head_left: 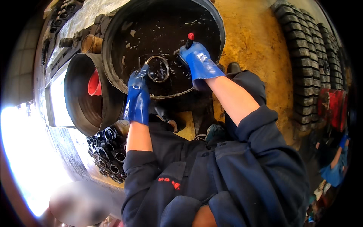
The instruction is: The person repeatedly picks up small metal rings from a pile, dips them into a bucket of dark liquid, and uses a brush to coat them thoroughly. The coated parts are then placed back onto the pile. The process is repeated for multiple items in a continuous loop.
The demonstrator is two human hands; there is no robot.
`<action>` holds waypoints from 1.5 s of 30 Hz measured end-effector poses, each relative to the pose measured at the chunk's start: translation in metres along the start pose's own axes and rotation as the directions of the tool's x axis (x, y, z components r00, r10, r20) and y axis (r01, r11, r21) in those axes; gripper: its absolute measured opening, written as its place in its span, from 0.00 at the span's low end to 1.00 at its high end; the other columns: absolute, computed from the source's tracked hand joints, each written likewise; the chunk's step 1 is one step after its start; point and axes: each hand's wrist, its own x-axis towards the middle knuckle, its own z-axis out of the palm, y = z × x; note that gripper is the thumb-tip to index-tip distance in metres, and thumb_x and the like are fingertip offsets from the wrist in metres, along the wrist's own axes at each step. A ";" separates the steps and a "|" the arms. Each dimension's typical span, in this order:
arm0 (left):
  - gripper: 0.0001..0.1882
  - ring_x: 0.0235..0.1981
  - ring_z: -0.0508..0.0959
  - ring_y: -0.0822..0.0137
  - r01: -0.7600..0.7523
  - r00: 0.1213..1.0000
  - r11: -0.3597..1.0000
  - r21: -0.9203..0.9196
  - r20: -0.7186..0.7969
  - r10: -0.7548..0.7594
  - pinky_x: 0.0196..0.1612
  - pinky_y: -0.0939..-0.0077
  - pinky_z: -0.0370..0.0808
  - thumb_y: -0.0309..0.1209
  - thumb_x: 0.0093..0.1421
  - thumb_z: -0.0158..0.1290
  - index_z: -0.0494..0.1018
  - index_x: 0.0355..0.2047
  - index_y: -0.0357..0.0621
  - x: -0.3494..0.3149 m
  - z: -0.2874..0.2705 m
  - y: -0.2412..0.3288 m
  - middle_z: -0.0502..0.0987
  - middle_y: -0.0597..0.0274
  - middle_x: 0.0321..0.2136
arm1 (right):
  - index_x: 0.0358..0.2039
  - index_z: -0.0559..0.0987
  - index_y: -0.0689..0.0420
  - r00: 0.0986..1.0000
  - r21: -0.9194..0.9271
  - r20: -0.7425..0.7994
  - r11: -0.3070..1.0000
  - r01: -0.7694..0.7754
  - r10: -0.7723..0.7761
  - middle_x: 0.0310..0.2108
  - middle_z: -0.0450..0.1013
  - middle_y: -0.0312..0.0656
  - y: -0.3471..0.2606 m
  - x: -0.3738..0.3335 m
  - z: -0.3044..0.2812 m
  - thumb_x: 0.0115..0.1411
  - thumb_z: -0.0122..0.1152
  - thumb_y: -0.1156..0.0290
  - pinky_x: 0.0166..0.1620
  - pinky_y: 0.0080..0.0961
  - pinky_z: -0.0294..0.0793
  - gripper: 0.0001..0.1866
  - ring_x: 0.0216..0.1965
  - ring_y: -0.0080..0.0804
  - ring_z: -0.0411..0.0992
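Observation:
My left hand (138,85), in a blue rubber glove, is closed around the narrow end of a metal part with a large round ring (166,68), possibly a connecting rod. The ring sits over the dark liquid inside a wide black tub (107,49). My right hand (196,56), gloved the same way, grips a black handle with a red end (190,36) to the right of the ring. The working end of that tool is hidden, so its kind cannot be told. Bits of pale foam float on the liquid.
Left of the tub, a second black tub (81,109) holds a red container (94,83). Many dark ring-ended metal parts (109,155) lie piled below it. Stacked black ribbed parts (302,68) stand at right, near a red crate (332,108). Another person's blue sleeve (334,170) shows far right.

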 end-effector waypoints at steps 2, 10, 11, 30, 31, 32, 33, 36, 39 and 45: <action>0.18 0.36 0.77 0.65 0.005 0.999 0.969 0.246 -0.050 0.008 0.43 0.68 0.74 0.37 0.69 0.53 0.74 0.54 0.38 -0.014 -0.003 0.015 0.80 0.58 0.40 | 0.44 0.84 0.57 0.979 0.213 0.167 0.974 0.079 -0.116 0.38 0.82 0.50 -0.016 0.000 0.002 0.65 0.61 0.56 0.48 0.33 0.79 0.18 0.38 0.41 0.81; 0.28 0.47 0.81 0.49 -0.028 0.998 0.248 0.968 0.012 0.063 0.50 0.56 0.75 0.26 0.72 0.34 0.58 0.72 0.46 -0.024 -0.025 0.005 0.77 0.38 0.50 | 0.49 0.83 0.53 0.654 0.302 0.265 0.705 0.642 -0.709 0.40 0.83 0.44 -0.041 -0.044 0.055 0.67 0.62 0.64 0.43 0.30 0.82 0.13 0.40 0.37 0.81; 0.28 0.48 0.80 0.48 -0.017 0.998 0.283 0.959 0.001 0.058 0.51 0.55 0.75 0.25 0.72 0.34 0.58 0.72 0.46 -0.030 -0.023 0.009 0.77 0.38 0.51 | 0.49 0.83 0.46 0.582 0.207 0.284 0.641 0.739 -0.762 0.43 0.82 0.42 -0.044 -0.055 0.041 0.65 0.64 0.60 0.47 0.33 0.81 0.14 0.43 0.42 0.81; 0.26 0.56 0.76 0.41 -0.204 0.947 0.316 0.926 0.105 0.303 0.56 0.55 0.73 0.35 0.72 0.34 0.64 0.69 0.46 -0.018 -0.018 -0.001 0.73 0.38 0.58 | 0.44 0.86 0.52 0.773 0.561 0.425 0.807 0.184 -0.471 0.35 0.84 0.38 -0.004 -0.038 0.005 0.63 0.67 0.54 0.45 0.29 0.78 0.17 0.36 0.29 0.80; 0.26 0.52 0.78 0.42 -0.170 0.954 0.436 0.884 0.036 0.299 0.54 0.56 0.73 0.34 0.72 0.36 0.64 0.68 0.44 -0.022 -0.019 0.001 0.75 0.36 0.55 | 0.45 0.86 0.53 0.724 0.611 0.467 0.777 0.151 -0.507 0.35 0.84 0.38 -0.009 -0.046 0.008 0.62 0.68 0.54 0.46 0.29 0.78 0.17 0.37 0.29 0.80; 0.24 0.52 0.78 0.43 -0.039 0.981 0.573 0.818 -0.078 0.177 0.54 0.56 0.75 0.29 0.71 0.37 0.66 0.65 0.40 -0.020 -0.018 0.007 0.76 0.37 0.53 | 0.45 0.85 0.55 0.737 0.493 0.476 0.839 0.228 -0.480 0.35 0.84 0.41 -0.014 -0.053 0.006 0.62 0.67 0.51 0.46 0.28 0.78 0.21 0.36 0.31 0.80; 0.22 0.49 0.80 0.43 -0.084 0.965 0.542 0.836 -0.067 0.253 0.51 0.56 0.77 0.27 0.69 0.38 0.69 0.61 0.36 -0.025 -0.019 0.010 0.77 0.37 0.49 | 0.41 0.85 0.56 0.786 0.335 0.425 0.885 0.325 -0.449 0.34 0.83 0.42 -0.014 -0.055 0.011 0.62 0.67 0.48 0.45 0.29 0.77 0.22 0.36 0.31 0.79; 0.19 0.39 0.83 0.43 -0.337 0.796 0.198 0.920 0.167 0.582 0.42 0.56 0.81 0.23 0.63 0.42 0.74 0.50 0.28 -0.060 0.003 0.039 0.80 0.36 0.41 | 0.37 0.84 0.56 0.827 0.348 0.452 0.920 0.182 -0.335 0.32 0.82 0.43 0.003 -0.022 0.017 0.61 0.66 0.47 0.42 0.30 0.76 0.22 0.33 0.32 0.78; 0.19 0.42 0.82 0.43 -0.324 0.832 0.209 0.923 0.173 0.528 0.44 0.57 0.81 0.24 0.65 0.41 0.73 0.53 0.29 -0.037 -0.019 0.022 0.79 0.37 0.42 | 0.38 0.84 0.56 0.877 0.337 0.381 0.927 0.162 -0.292 0.33 0.83 0.44 0.019 0.016 0.010 0.61 0.65 0.47 0.44 0.30 0.77 0.23 0.35 0.35 0.80; 0.20 0.47 0.81 0.44 -0.280 0.884 0.231 0.932 0.157 0.439 0.49 0.57 0.80 0.24 0.68 0.41 0.70 0.58 0.32 -0.024 -0.042 0.005 0.79 0.38 0.46 | 0.40 0.84 0.57 0.939 0.199 0.185 0.947 0.252 -0.289 0.35 0.83 0.46 0.017 0.003 0.001 0.61 0.64 0.49 0.47 0.31 0.78 0.22 0.39 0.40 0.82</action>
